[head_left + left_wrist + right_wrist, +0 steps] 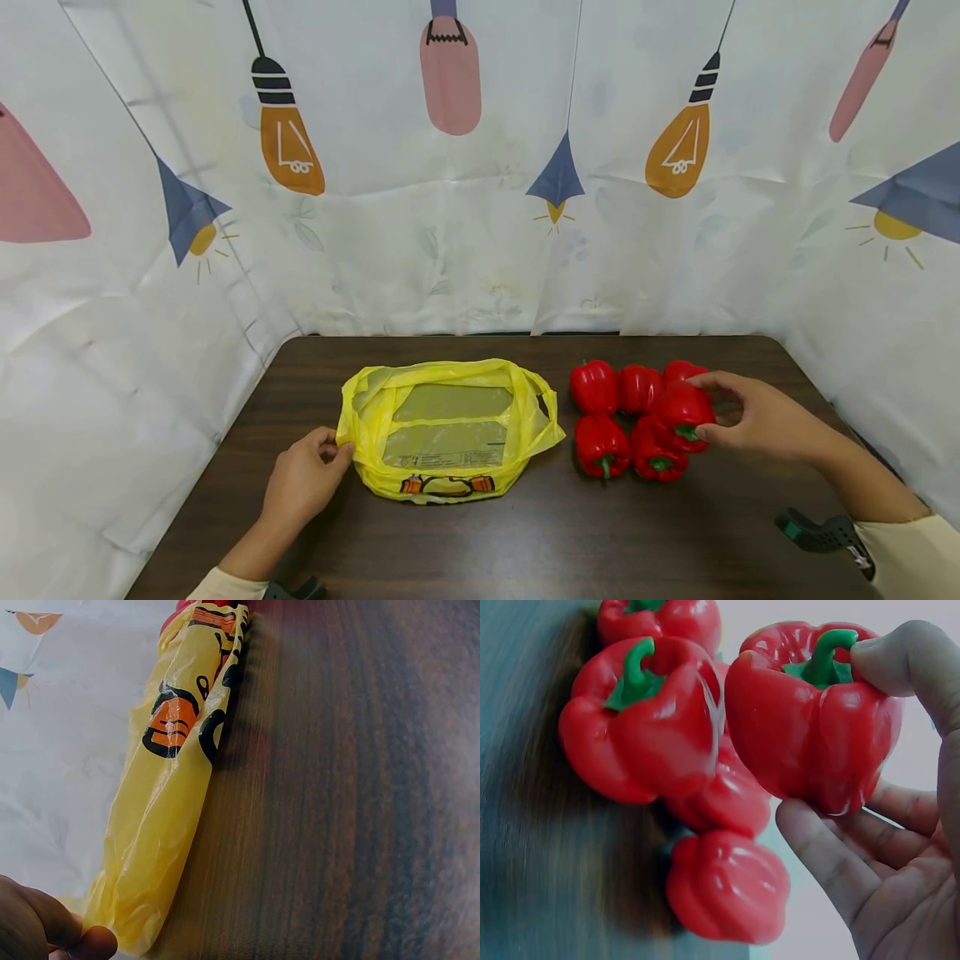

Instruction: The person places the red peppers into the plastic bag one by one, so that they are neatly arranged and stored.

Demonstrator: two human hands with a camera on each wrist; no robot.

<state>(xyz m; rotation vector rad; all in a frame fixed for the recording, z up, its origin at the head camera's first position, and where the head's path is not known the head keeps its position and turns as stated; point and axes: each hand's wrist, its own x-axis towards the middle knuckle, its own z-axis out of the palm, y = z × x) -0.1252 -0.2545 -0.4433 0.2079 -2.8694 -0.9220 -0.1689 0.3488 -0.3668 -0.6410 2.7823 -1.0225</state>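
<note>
A yellow plastic bag (375, 477) lies on the table with its wide mouth facing up and orange and black print on its front. My left hand (303, 475) pinches the bag's rim at its left end; the left wrist view shows thumb and finger on the yellow film (154, 847). At the right, my right hand (772, 421) grips a red bell pepper (684, 412) with a green stem. The right wrist view shows this held pepper (810, 735) between the thumb, at the stem side, and the fingers beneath, apart from the table.
Several other red bell peppers (595, 387) sit grouped right of the bag, some partly hidden behind the held one. The dark wooden table (562, 542) ends at a white curtain (450, 250) printed with lamps. A dark band (817, 533) circles the right wrist.
</note>
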